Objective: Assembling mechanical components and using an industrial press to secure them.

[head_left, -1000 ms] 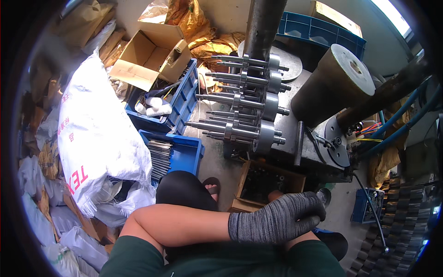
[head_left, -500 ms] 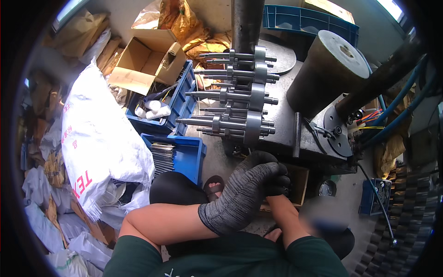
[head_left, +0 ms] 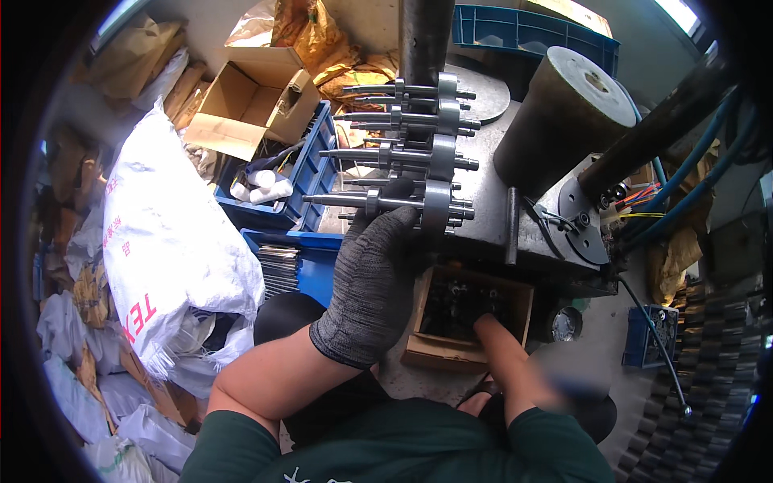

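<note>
My left hand (head_left: 366, 278), in a dark grey knit glove, closes round the nearest steel shaft assembly (head_left: 437, 208) on the bench, its fingertips at the shaft just left of the thick disc. Beyond it stand several like shaft assemblies (head_left: 442, 157) in a row, thin ends pointing left. My right hand (head_left: 469, 310), in a dark glove, is down inside a cardboard box (head_left: 451, 351) below the bench edge. Dark metal parts (head_left: 448, 299) lie in that box. The right fingers are lost in shadow there, so their grip is hidden.
A steel cylinder (head_left: 555, 121) and a short upright bar (head_left: 512, 225) stand on the metal bench (head_left: 483, 209). Left are blue crates (head_left: 310, 270) with rods, an open carton (head_left: 241, 105) and a white sack (head_left: 173, 258). Blue hoses (head_left: 692, 189) hang at right.
My hands, together in front of the bench before, have parted. The left has moved up to the nearest shaft assembly; the right has gone down into the cardboard box. The view has shifted slightly.
</note>
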### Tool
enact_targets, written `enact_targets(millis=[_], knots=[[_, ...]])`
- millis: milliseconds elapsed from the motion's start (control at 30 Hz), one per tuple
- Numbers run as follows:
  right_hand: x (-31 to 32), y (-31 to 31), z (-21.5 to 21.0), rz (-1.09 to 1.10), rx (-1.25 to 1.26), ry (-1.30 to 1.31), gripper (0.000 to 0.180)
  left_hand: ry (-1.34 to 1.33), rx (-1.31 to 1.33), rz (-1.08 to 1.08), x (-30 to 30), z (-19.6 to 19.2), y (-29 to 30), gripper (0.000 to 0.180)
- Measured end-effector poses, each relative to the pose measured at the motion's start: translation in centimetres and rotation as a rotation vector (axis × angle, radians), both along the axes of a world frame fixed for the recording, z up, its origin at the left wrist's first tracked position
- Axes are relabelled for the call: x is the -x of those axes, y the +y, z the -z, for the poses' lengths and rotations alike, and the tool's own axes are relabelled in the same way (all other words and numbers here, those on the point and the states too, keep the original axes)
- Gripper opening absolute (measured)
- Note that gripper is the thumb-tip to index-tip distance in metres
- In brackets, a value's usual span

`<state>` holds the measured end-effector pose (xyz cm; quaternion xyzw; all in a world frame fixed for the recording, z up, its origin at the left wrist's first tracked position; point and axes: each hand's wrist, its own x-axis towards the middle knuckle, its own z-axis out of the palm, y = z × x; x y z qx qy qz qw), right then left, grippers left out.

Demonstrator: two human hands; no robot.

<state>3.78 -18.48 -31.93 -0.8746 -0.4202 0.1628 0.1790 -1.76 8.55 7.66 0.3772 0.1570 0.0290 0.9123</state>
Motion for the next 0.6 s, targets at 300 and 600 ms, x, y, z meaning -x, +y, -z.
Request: enact_targets(millis=[300, 600], knots=[[1.0, -1.0, 0.5, -0.014, 0.044, -0.033, 0.03, -0.047, 0.09, 0.024, -0.9, -1.5, 0.0, 0.034], [2.2, -4.3, -1.6, -0.009, 0.15, -0.106, 0.03, -0.091, 0.186, 0.063, -1.1, -1.3, 0.0, 0.03]])
